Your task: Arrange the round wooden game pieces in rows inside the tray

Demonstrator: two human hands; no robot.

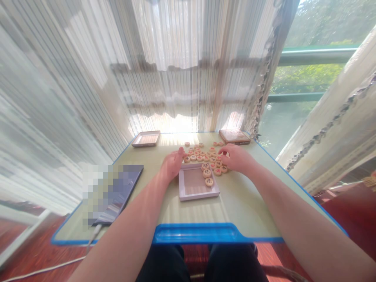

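Several round wooden pieces with red or black characters (199, 158) lie spread on the pale green table (194, 212). Nearer to me stands a shallow white box (199, 196), with three pieces (207, 173) in a row along its right side. My left hand (174, 162) is at the left edge of the spread pieces, beside the box's far left corner, its fingers partly hidden. At the right edge of the pieces, my right hand (232, 157) has its fingers curved down over them; whether it grips one is unclear.
An open box lid (146, 139) lies at the far left and a closed flat box (234, 136) at the far right. A dark tablet (126, 196) with a white cable (94, 235) is at left. Curtains hang behind the table.
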